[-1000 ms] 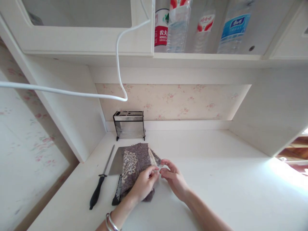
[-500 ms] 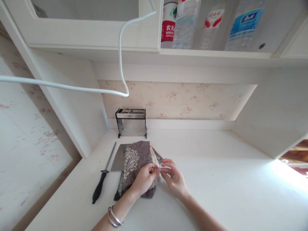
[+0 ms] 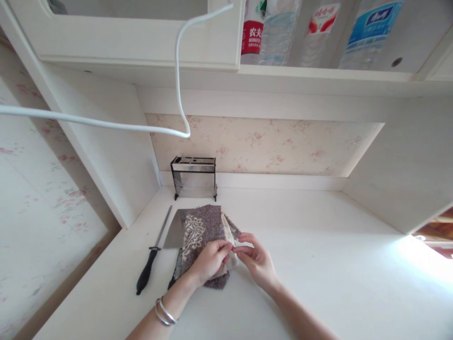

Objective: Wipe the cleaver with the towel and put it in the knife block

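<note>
L hand [image 3: 213, 259]: fingers were curled in, thumb nr. forefinger, at R side of cloth [image 3: 212, 222]. R hand [image 3: 259, 263]: thumb & forefinger nearly met, close by L fingertips; other fingers loosely bent. Any item btwn the tips was too small to ID; full closure of either pinch, can't tell.

Cloth, qty 1: brown w/ cream floral pattern, lay folded on surface [image 3: 311, 274], nearer its L edge than its R; pt. hidden under L hand.

Knife [image 3: 173, 232], qty 1: blade pt. covered by cloth; blk. handle mostly blocked by L forearm.

Sharpening rod [image 3: 147, 268], qty 1: blk. handle, lay L of knife, nr. surface's L edge.

Rack [image 3: 194, 165], qty 1: blk. & metal, stood nr. surface's rear L corner.

Forearms ran off bottom of view; L wrist wore 2 bangles [image 3: 164, 311].

Bottles, qty 4, in cupboard, tops cut off. Red-label bottle [image 3: 252, 38] read "NONGFU" w/ Chinese chars., pt. behind next bottle; smaller bottle [image 3: 316, 35] had red/wht. label, chars. blurred; blue-label bottle [image 3: 371, 33] bore wht. logo.
</note>
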Tool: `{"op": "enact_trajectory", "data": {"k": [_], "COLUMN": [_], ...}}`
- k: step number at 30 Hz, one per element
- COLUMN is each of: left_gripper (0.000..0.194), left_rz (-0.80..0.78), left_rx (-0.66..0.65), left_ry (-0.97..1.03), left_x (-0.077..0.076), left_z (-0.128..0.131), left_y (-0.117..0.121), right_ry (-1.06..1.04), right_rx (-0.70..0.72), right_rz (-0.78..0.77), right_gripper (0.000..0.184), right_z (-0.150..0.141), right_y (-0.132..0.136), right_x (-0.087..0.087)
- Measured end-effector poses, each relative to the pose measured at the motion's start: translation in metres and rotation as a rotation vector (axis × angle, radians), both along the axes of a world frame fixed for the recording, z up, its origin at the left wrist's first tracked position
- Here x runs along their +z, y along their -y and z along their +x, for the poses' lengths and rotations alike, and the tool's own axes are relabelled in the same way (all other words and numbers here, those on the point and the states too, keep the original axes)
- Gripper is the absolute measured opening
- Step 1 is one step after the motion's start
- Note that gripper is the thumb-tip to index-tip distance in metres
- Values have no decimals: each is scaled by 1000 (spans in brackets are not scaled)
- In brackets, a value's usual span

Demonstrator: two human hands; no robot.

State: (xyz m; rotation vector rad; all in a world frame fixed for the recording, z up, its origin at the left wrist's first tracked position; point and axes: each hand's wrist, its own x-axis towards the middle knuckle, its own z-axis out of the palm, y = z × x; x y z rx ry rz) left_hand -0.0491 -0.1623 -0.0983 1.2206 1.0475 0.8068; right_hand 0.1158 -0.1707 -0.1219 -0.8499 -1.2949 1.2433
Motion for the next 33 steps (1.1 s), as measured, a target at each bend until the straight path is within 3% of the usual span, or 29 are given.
{"op": "enact_trajectory", "data": {"k": [4,10,21,33], "left_gripper": [34,29,25,22], "left_rz": [-203,-331,-377,-386], "left_rx": [-131,-327,-373,-372], "left_ry": [166,232,211,158], "left_x": [5,14,14,12], "left_z": [-8,-17,-16,-15], "left_y": [1,4,6,7], "right_ry": [-74,-181,-239,-158], "right_rx": [106,253,284,294], "right_rz": [-145,-198,-199,-185], "right_gripper": [37,43,37,35], "right_z": [1,1,2,5], "right_y": [3,10,7,6], "right_x": [7,13,10,8]}}
